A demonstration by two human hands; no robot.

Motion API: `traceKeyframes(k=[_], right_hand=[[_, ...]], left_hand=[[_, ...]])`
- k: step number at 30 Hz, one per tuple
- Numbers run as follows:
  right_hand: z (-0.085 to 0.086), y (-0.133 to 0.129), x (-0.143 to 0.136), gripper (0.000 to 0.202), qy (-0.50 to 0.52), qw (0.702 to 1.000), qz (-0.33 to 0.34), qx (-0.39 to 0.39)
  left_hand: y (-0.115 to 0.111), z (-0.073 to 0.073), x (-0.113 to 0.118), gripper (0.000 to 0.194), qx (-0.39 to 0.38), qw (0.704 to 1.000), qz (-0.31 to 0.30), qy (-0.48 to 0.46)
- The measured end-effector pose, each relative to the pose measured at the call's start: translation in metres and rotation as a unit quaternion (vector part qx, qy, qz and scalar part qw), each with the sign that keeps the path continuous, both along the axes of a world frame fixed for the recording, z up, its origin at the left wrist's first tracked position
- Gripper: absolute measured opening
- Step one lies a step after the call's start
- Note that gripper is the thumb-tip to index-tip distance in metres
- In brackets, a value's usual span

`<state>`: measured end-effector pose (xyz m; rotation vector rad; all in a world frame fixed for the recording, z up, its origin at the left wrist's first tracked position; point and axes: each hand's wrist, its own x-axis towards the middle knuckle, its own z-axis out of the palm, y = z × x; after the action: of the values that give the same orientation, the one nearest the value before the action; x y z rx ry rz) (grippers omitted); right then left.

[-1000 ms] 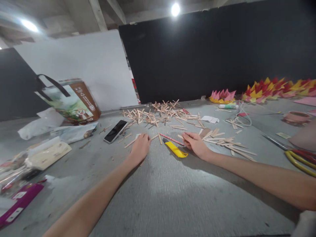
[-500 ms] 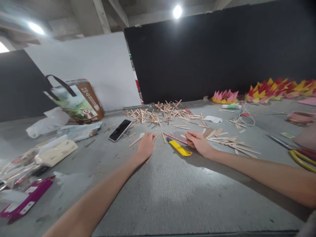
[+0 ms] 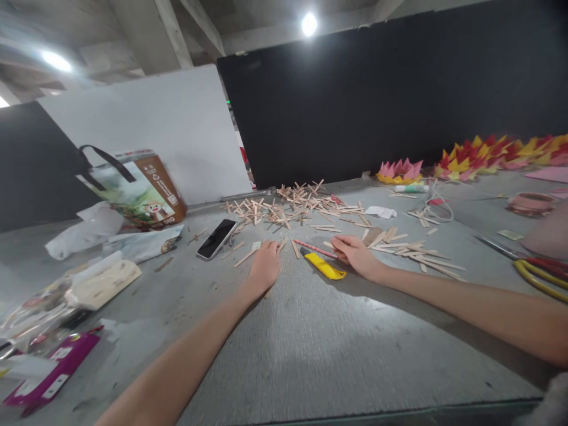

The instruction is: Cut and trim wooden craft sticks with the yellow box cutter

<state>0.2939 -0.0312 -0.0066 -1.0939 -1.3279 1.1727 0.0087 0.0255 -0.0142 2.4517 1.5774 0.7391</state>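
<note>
My left hand (image 3: 266,264) rests low over the grey table with its fingers together, a short wooden craft stick (image 3: 283,243) at its fingertips. Across from it, my right hand (image 3: 354,254) pinches another craft stick, whose pale tip (image 3: 328,244) pokes out to the left. A red-and-white patterned pencil (image 3: 313,247) lies between the hands, its right end reaching the right fingers; whether they touch it I cannot tell. Just below the pencil is a yellow utility knife (image 3: 326,267). One loose stick (image 3: 296,249) lies by the pencil's left end.
Crossed sticks (image 3: 284,207) are heaped at the back, with loose sticks (image 3: 415,252) right of my right hand. A phone (image 3: 216,239), a carrier bag (image 3: 146,192) and a purple packet (image 3: 55,370) are on the left. Scissors (image 3: 528,263) and folded paper pieces (image 3: 479,157) lie right.
The camera view has shifted slightly. My left hand has turned a little, staying near the same spot on the table. My right hand keeps its pinch almost unmoved.
</note>
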Motion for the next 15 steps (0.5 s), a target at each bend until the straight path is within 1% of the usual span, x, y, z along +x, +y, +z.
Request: traceKeyframes(k=[5, 11, 15], right_hand=[[-0.0029, 0.0014, 0.0011, 0.053, -0.006, 1.0, 0.003, 0.005], [-0.0027, 0.0011, 0.001, 0.054, -0.005, 1.0, 0.008, 0.006], [-0.0015, 0.0004, -0.0001, 0.055, -0.009, 1.0, 0.008, 0.004]], left_hand=[[-0.0021, 0.0007, 0.0003, 0.023, 0.01, 1.0, -0.005, -0.016], [0.0014, -0.0043, 0.0011, 0.013, 0.022, 0.995, -0.008, -0.098], [0.0049, -0.0067, -0.0002, 0.009, 0.015, 0.992, 0.0, -0.126]])
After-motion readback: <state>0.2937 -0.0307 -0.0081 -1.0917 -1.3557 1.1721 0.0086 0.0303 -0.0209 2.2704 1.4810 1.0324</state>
